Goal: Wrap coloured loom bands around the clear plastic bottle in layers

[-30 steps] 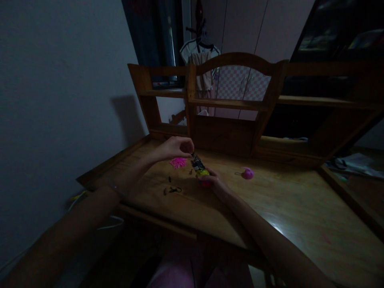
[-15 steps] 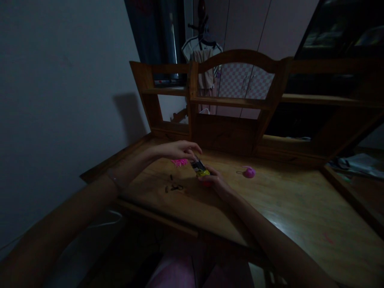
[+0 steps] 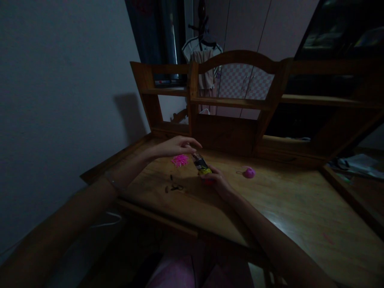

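Note:
My right hand (image 3: 216,181) is closed around a small container with a black and yellow label (image 3: 200,163), its near end reddish and its far end clear or brownish. The container tilts up toward the left. Over its far end is my left hand (image 3: 179,147), index finger stretched out and thumb lower, a gap showing between them. Whether the thumb touches the container is too dark to tell. Just beyond, a heap of bright pink bits (image 3: 180,161) lies on the wooden desk (image 3: 288,192).
Several small dark pieces (image 3: 174,187) lie left of my right hand. A purple round item with a loop (image 3: 249,172) rests to the right. A wooden shelf unit (image 3: 228,103) rises at the desk's back, and a wall (image 3: 75,100) stands at left.
My left hand has lifted slightly, showing more of the pink heap. The container has shifted a little to the right, still in my right hand.

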Tool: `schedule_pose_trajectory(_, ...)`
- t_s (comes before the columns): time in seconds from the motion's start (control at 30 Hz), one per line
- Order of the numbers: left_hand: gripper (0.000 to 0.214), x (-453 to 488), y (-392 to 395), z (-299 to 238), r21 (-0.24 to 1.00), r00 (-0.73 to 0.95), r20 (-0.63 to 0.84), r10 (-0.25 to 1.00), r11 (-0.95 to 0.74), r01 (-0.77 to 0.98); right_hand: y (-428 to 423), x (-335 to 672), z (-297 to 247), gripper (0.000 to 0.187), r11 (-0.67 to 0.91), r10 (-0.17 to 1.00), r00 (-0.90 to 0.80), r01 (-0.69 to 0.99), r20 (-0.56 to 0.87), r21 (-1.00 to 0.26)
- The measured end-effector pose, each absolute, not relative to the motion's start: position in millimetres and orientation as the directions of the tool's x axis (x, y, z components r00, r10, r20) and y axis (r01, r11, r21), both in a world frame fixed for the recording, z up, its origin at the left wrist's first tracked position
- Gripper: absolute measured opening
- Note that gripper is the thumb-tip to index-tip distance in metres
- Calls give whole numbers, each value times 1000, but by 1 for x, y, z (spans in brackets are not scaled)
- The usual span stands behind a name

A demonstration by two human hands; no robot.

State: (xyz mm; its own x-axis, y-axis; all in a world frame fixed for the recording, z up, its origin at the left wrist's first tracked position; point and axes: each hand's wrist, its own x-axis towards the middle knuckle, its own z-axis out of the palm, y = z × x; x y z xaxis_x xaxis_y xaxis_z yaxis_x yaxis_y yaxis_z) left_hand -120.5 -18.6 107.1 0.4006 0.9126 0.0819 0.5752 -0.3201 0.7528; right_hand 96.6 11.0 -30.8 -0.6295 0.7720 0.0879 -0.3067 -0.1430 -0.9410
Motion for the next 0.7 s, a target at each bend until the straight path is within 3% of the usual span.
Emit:
schedule_pose_trajectory(0.2,41,-120,-12,94,812,400,127,908,-326,484,12,101,-29,38,-102,773,-627,-277,100,-955)
schedule_pose_trajectory(0.3,42,-116,-11,92,767,369,206,906,-384,514,12,100,-29,37,-110,768,-634,-278,96,-954)
schedule_pose_trajectory(0.47,30,-123,-3,75,694,154,433,888,-437,572,18,104,-22,33,-194,786,-611,-391,96,-899)
schedule_pose_trajectory(0.53,24,-126,2,57,661,191,402,896,-428,617,24,109,-18,30,-195,811,-575,-440,109,-876)
schedule_pose_trajectory(0.7,26,-119,11,2,519,474,181,861,-494,698,39,122,-10,24,-171,871,-479,-507,112,-845)
